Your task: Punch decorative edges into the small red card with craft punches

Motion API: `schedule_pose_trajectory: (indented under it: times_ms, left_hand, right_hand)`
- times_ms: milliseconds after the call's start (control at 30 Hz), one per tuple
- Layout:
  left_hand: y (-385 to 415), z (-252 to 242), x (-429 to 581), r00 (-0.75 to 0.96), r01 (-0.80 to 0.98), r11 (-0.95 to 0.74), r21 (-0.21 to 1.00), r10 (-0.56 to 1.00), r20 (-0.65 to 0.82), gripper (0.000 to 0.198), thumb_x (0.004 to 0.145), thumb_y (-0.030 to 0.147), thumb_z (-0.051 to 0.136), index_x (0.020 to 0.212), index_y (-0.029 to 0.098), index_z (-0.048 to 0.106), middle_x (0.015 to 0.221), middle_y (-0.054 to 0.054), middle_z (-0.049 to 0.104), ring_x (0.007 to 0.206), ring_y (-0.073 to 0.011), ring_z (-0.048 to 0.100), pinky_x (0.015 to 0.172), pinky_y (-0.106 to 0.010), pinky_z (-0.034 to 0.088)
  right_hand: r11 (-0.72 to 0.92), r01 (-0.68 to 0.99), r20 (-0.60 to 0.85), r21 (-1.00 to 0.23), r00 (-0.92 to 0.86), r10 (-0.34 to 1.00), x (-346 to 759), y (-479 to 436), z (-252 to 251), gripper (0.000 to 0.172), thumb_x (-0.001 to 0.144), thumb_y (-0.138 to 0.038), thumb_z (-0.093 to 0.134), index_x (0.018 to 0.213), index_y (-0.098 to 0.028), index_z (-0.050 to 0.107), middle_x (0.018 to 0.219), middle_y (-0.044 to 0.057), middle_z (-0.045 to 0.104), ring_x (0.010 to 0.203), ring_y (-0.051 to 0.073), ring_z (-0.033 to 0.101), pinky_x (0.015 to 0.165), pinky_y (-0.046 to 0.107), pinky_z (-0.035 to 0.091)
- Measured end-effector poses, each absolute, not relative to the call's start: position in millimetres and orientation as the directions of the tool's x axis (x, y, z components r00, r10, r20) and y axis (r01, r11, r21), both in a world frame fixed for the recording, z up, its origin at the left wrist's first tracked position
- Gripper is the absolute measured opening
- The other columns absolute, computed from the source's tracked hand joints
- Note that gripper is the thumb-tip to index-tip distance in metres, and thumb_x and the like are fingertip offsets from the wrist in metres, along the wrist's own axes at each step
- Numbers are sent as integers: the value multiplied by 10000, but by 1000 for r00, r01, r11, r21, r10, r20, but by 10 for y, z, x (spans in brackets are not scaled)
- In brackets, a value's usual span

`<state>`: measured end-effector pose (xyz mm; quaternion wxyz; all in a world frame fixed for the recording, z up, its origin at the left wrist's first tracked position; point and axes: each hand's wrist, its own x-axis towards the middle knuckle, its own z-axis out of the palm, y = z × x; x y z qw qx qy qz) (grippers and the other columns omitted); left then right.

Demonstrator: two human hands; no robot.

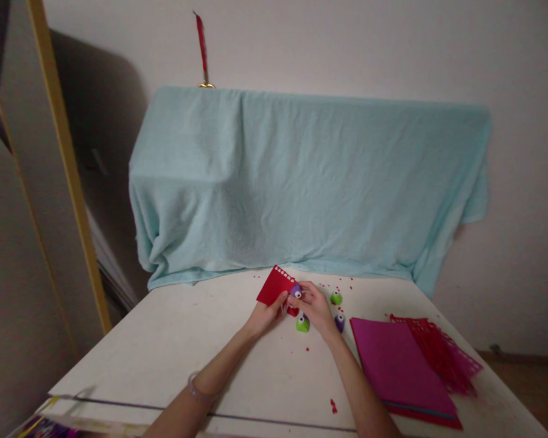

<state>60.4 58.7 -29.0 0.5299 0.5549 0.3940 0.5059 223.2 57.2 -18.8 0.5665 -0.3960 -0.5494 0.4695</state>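
Note:
My left hand [265, 315] grips a piece of red paper [274, 288] by its near side, thumb on top. Small shapes are cut out along the paper's far right edge. In my right hand [316, 307] is a purple craft punch [296, 291] with a white button, set at the paper's right corner. Just below the hands stands a green craft punch [302, 324]. Beside my right wrist is another purple punch [340, 322], and a second green punch [336, 297] stands behind it. The underside of the held punch is hidden.
A stack of magenta and red paper [402, 359] lies at the right, with punched red sheets [438, 353] beside it. Tiny red cutouts [333, 406] are scattered on the white table [173, 347]. A light blue cloth [319, 182] drapes over something at the back.

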Motion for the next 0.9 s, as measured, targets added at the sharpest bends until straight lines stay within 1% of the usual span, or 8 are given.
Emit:
schedule_pose_trajectory:
  times_ms: [167, 267, 400, 467, 600, 767, 900]
  left_hand:
    - [583, -281, 604, 162, -127, -118, 985, 977, 138, 419, 783, 568, 616, 751, 152, 586, 596, -14, 567, 486, -117, 460, 451, -239, 323]
    - [579, -267, 608, 156, -112, -116, 987, 979, 132, 419, 792, 565, 610, 743, 150, 580, 586, -8, 558, 471, -115, 452, 443, -236, 312]
    - [552, -204, 598, 141, -113, -130, 985, 979, 146, 415, 778, 560, 628, 821, 147, 624, 616, -19, 590, 547, -150, 519, 517, -258, 378]
    - [534, -171, 594, 150, -119, -124, 985, 979, 141, 423, 767, 564, 634, 836, 146, 635, 614, -21, 593, 570, -162, 532, 534, -265, 389]
    - [516, -139, 596, 177, -124, -93, 988, 977, 114, 431, 762, 575, 630, 800, 146, 626, 587, -17, 576, 539, -152, 509, 507, -259, 371]
    - [527, -151, 590, 172, -115, -113, 987, 976, 132, 406, 754, 562, 642, 792, 159, 623, 593, -17, 583, 556, -159, 517, 512, -259, 372]
    - [559, -232, 582, 212, -93, -119, 989, 968, 137, 395, 757, 558, 641, 784, 164, 627, 575, -15, 574, 557, -162, 524, 512, -256, 370]
  right_hand:
    - [250, -112, 258, -962, -65, 964, 2228, 545, -159, 442, 650, -358, 802, 1016, -203, 607, 984, 56, 671, 809, 199, 664, 698, 299, 551]
    - [245, -116, 253, -963, -63, 965, 2225, 539, -148, 449, 639, -366, 810, 1006, -200, 614, 961, 56, 679, 807, 203, 664, 692, 299, 550]
    - [233, -128, 241, -964, -51, 969, 2221, 553, -166, 481, 598, -366, 837, 995, -203, 620, 943, 51, 682, 771, 199, 664, 672, 305, 551]
    - [232, -135, 241, -963, -52, 969, 2221, 561, -177, 485, 594, -364, 840, 994, -202, 619, 943, 50, 681, 761, 196, 664, 667, 307, 551]
    - [226, -136, 236, -965, -62, 970, 2223, 560, -174, 478, 612, -354, 829, 1007, -200, 609, 954, 51, 682, 751, 189, 663, 662, 298, 547]
    - [246, -119, 255, -962, -61, 965, 2203, 532, -132, 457, 619, -371, 817, 992, -202, 614, 948, 48, 689, 780, 189, 661, 688, 292, 544]
    - [223, -119, 233, -967, -72, 970, 2177, 505, -106, 446, 643, -377, 801, 1004, -203, 606, 938, 47, 691, 772, 183, 657, 664, 278, 541]
